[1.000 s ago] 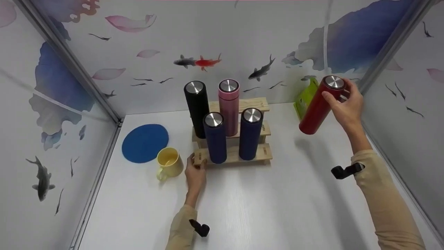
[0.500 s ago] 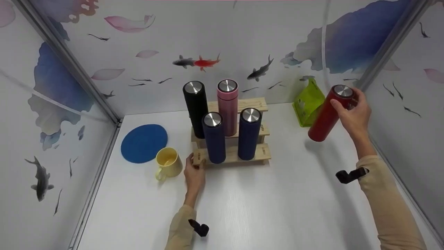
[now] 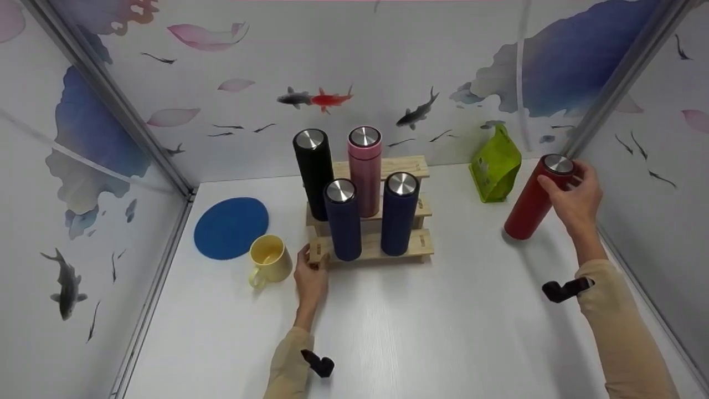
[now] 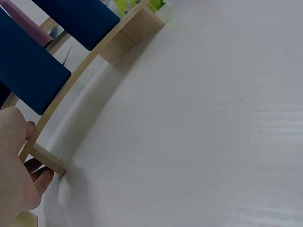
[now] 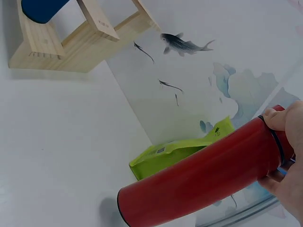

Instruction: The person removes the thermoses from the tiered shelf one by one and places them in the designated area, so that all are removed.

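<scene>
My right hand (image 3: 579, 197) grips a red thermos bottle (image 3: 534, 202) round its upper part, just below the steel-topped lid. The bottle leans slightly, its base close over the white table at the right. With my left hand (image 3: 311, 280) I hold the left front end of a tiered wooden rack (image 3: 371, 252), thumb on top and fingertips under the board in the left wrist view. Two blue bottles (image 3: 344, 227) stand on the rack's lowest step. Behind them, a black bottle (image 3: 313, 177) and a pink bottle (image 3: 365, 177) stand on the middle step.
Left of the rack are a yellow mug (image 3: 271, 260) and a round blue mat (image 3: 231, 228). A green bag (image 3: 496, 166) stands at the back right by the wall. Printed panels (image 3: 249, 155) enclose the white table (image 3: 421, 321) at the back and sides.
My right hand has carried the red bottle right, toward me and down to the table, uncovering the green bag. My left hand stays on the rack's end.
</scene>
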A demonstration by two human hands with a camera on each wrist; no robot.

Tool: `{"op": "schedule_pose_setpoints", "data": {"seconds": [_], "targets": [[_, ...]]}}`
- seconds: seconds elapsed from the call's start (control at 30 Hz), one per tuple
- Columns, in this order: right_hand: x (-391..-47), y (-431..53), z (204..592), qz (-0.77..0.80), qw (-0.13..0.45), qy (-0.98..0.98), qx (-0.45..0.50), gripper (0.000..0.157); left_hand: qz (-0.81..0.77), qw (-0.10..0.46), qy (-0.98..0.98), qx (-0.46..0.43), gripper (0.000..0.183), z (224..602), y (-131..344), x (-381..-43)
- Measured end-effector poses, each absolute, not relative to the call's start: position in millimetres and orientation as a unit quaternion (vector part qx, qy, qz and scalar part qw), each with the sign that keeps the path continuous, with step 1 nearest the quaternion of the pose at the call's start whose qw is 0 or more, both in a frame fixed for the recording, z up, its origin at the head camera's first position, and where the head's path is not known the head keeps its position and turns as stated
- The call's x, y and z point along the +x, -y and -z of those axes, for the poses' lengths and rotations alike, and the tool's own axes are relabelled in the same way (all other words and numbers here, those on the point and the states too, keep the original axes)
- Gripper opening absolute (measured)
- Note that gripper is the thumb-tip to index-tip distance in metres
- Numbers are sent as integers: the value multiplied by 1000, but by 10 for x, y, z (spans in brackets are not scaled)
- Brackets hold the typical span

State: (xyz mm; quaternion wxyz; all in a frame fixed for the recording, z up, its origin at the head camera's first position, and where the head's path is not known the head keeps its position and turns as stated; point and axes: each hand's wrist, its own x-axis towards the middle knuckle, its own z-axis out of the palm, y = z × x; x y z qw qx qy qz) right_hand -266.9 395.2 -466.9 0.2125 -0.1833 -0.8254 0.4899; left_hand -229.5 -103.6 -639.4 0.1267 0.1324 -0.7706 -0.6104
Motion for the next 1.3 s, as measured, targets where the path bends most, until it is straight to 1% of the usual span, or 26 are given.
{"op": "schedule_pose_setpoints", "data": {"seconds": [0.57,0.7,0.93,1.07,1.3], "targets": [[-2598,-4053,4896,-501,195,815,-217,74,624,124,761,129,59,6399,1036,-2270],[-2593,-4037,4901,-502,195,814,-218,73,622,120,762,133,59,6390,1035,-2278],[-2576,-4008,4913,-486,188,825,-216,77,615,119,768,133,58,6394,1030,-2268],[-2572,-4002,4913,-491,194,821,-218,77,618,121,765,132,58,6388,1030,-2279],[-2627,-3926,4761,-487,241,813,-210,77,617,127,765,136,58,6380,1032,-2289]]}}
